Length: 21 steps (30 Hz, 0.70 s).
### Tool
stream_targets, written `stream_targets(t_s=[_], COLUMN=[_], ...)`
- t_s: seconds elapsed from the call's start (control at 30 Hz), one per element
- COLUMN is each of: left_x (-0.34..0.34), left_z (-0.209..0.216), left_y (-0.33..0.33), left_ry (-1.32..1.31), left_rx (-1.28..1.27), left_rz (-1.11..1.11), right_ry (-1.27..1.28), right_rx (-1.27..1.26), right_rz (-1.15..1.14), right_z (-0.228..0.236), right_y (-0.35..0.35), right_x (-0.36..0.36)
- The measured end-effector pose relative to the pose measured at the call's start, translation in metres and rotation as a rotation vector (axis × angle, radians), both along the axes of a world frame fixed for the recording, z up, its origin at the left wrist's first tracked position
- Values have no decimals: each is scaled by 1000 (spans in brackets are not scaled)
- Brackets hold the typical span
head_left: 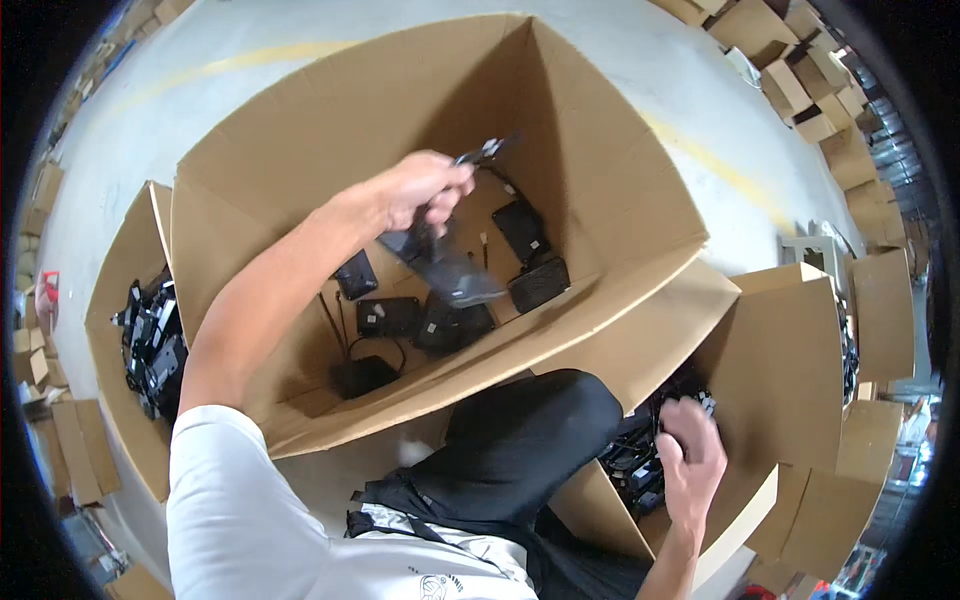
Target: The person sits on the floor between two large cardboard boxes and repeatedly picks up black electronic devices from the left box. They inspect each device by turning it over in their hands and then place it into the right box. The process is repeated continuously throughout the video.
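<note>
My left hand (pixel 428 190) is closed, held over the inside of a large cardboard box (pixel 300 140). It grips a black cable (pixel 488 152) with a pale connector sticking out past the fingers. Below the same hand hangs a dark flat piece (pixel 450 272), shiny like plastic film and blurred by motion. Under it, several black box-shaped units (pixel 388 317) with cables lie on the bottom of the carton. My right hand (pixel 692 450) is over a second carton (pixel 775 370), close above a heap of black parts and cables (pixel 635 455). Its fingers are bent and smeared by motion.
At the left, another carton (pixel 120 290) holds a pile of black parts (pixel 155 345). My black-trousered leg (pixel 530 420) is between the large box and the right carton. Many cardboard boxes (pixel 790 90) stand further off on the pale floor, marked with a yellow line (pixel 730 175).
</note>
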<state>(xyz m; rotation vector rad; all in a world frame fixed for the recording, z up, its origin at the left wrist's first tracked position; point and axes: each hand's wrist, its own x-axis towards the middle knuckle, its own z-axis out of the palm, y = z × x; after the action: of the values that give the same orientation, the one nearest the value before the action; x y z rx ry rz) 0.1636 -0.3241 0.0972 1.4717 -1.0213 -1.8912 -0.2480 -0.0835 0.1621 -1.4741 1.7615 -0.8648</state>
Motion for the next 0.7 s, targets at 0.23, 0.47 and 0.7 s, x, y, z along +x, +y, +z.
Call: stream_targets(t_s=[0.23,0.47,0.7], left_x=[-118,-45,1], left_z=[131,-59,-337], left_y=[27,-16,74], left_ry=[515,-205,-774], left_rx=[-121,-535,-352], left_rz=[-125,-38,-358], right_ry=[183,-309,-382], right_rx=[-630,-483,-413], right_rz=[387,-535,-763], right_z=[38,24,13], right_y=[-95,-51,32], right_x=[115,6,-83])
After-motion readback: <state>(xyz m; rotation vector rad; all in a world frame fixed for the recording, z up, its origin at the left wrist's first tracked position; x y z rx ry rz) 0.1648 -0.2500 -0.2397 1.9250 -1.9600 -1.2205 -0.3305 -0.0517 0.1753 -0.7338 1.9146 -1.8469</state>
